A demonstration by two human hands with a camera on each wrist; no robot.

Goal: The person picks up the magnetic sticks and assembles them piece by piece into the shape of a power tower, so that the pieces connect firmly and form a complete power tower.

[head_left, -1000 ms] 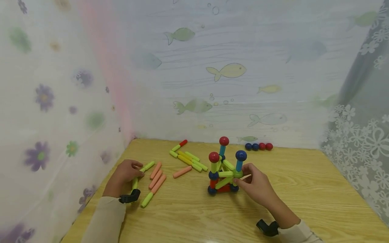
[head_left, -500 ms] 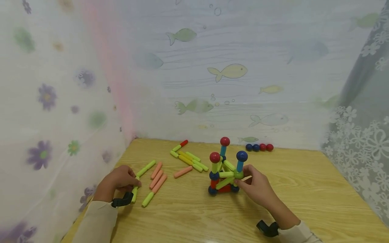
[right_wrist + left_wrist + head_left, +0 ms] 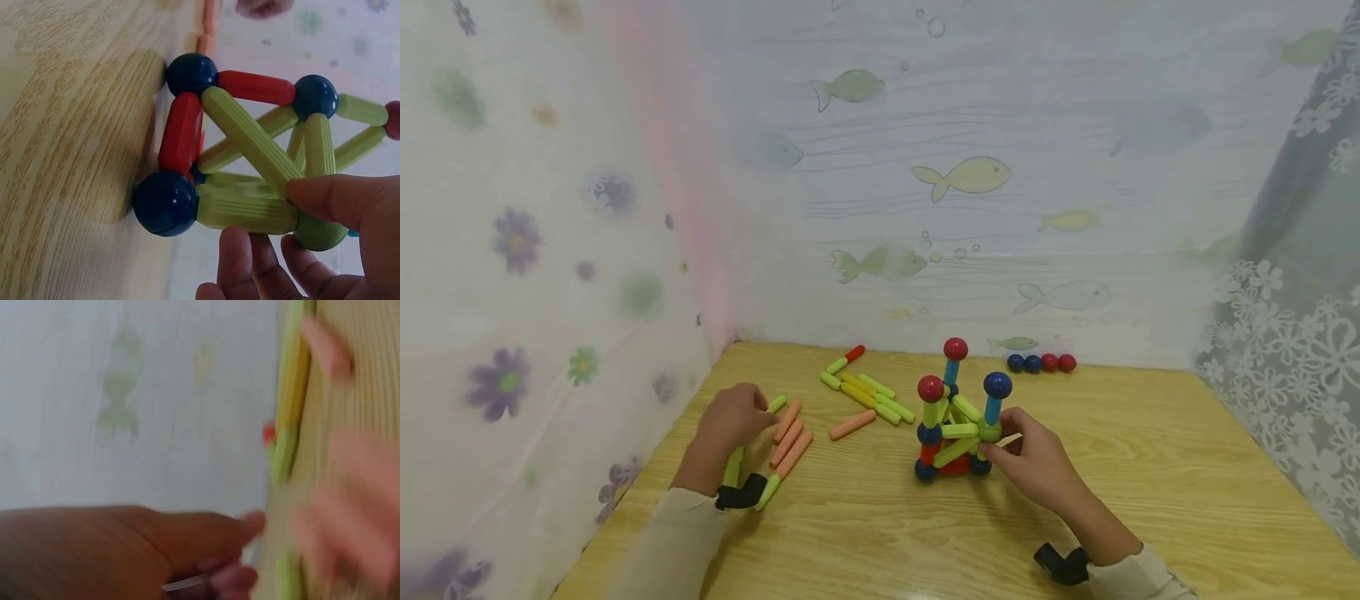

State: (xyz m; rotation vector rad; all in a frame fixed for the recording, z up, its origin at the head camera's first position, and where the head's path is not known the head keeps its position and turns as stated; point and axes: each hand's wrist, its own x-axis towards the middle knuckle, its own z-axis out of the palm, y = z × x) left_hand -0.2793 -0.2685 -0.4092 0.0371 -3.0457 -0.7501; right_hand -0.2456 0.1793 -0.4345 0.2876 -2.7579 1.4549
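Note:
My right hand (image 3: 1036, 458) grips the right side of a magnetic stick-and-ball structure (image 3: 958, 431) standing on the table. In the right wrist view, thumb and fingers pinch around a green ball (image 3: 322, 232) and the adjoining yellow-green stick (image 3: 247, 212). Dark blue balls (image 3: 165, 203) and red sticks (image 3: 181, 131) form its base; red and blue balls top its uprights. My left hand (image 3: 730, 429) hovers over yellow-green sticks (image 3: 733, 468) at the left, its fingertips near several orange sticks (image 3: 793, 454). Nothing shows in its loosely bent fingers, though the left wrist view is blurred.
Yellow sticks (image 3: 857, 393) and yellow-green ones lie farther back, with a red stick (image 3: 854, 353) at their end. A lone orange stick (image 3: 852, 425) lies left of the structure. Blue and red balls (image 3: 1049, 362) line up near the fish-patterned curtain (image 3: 865, 208).
My left hand drew back toward the near left, then moved forward and right to the orange sticks. The right hand and the structure have stayed in place.

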